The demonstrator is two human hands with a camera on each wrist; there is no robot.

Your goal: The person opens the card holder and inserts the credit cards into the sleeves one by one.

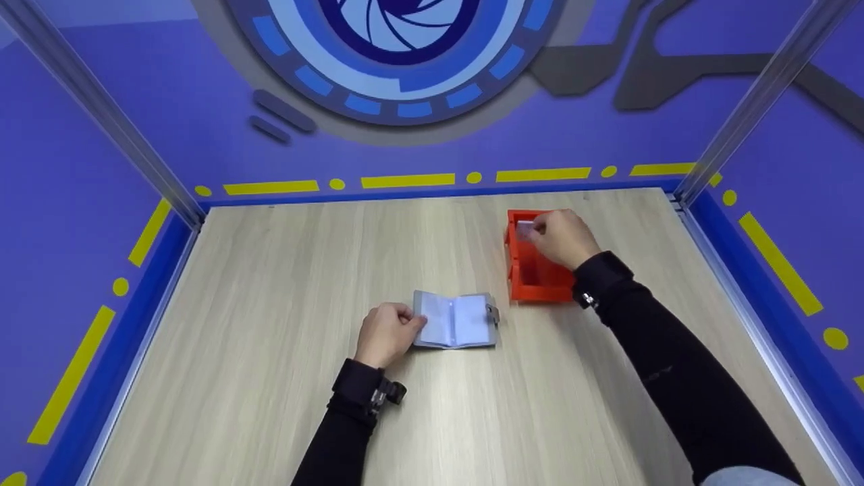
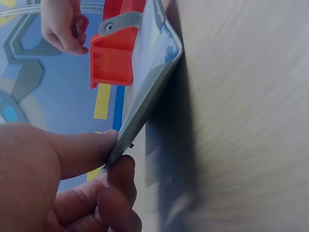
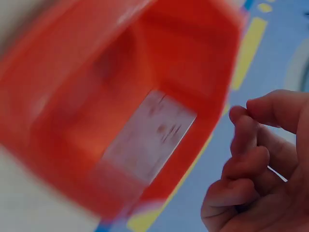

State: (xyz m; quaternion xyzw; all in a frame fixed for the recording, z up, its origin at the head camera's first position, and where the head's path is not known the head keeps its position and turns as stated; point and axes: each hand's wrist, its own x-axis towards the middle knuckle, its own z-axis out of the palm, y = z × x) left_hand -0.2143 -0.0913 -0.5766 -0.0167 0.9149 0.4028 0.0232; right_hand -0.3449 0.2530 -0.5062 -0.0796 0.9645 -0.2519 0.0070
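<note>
Covering both forearms, black sleeves (image 1: 695,385) end at dark wrist bands (image 1: 358,381); a patch of light grey cloth (image 1: 749,476) shows at the lower right edge. The work surface is a pale wood-grain tabletop (image 1: 472,418).

The two hands are well apart. The left hand (image 1: 386,335), the nearer one, pinches the left edge of a small booklet (image 1: 466,322) between thumb and fingers. The booklet is unfolded on the tabletop near its middle, pale inner pages facing up. In the left-wrist view the gripped cover is tilted, its outer edge raised off the surface, with a shadow beneath. A grey strap (image 2: 118,25) with a metal snap projects from the opposite cover.

Beyond the booklet and to its right stands a red bin (image 1: 540,293), upright, well short of the rear wall. Inside lies a pale card (image 3: 149,135) with reddish marks and dark lines; its printing is too blurred to read. The right hand (image 1: 565,237) is above the bin, fingers curled, thumb and forefinger tips meeting; the right-wrist view shows a gap between them and the card.

Furthest back, a blue-violet wall (image 1: 405,158) carries yellow dashes, dots and a round emblem (image 1: 405,81).
</note>
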